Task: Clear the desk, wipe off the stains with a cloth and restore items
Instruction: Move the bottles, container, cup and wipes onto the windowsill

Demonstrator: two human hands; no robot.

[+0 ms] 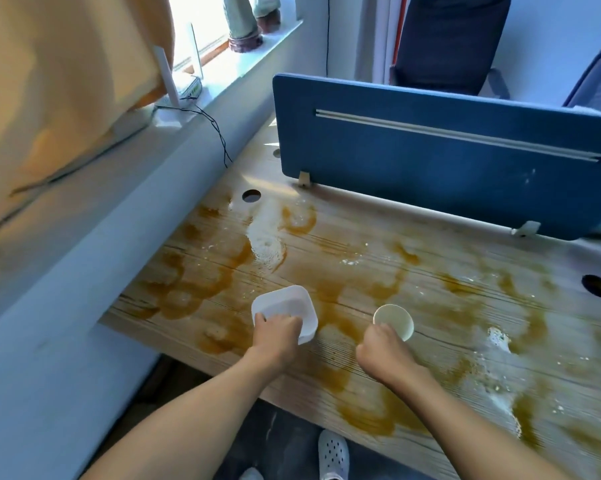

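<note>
Stains point(188, 289) of sticky brown run in loops and swirls over most of the desk point(344, 242). The desk is pale wood with long lines in the grain. Some wet spots shine, and white crumbs point(499, 337) lie in small piles on the right side.

I see my left hand point(274, 336) near the front edge, holding a white plastic tub point(285, 303). The tub is square with soft round corners. My fingers curl over its near wall and the thumb hooks on the rim. I cannot tell if the tub sits flat on the wood or is a bit off it.

My right hand point(383, 351) is just beside it, to the right. It holds a small round cup point(394, 318), cream in colour. The cup leans, so its round mouth shows. My fingers wrap round its near side.

Both things sit over the stained wood, between me and a blue fabric divider point(430, 161) that stands along the far edge. The divider has a thin pale strip across it. One round hole point(251, 195) is cut in the wood at the back left and another hole point(595, 285) at the right.

An orange curtain point(49, 98) hangs on the left by a white router point(188, 88) on the sill. A white holey shoe point(333, 452) shows on the floor below.
</note>
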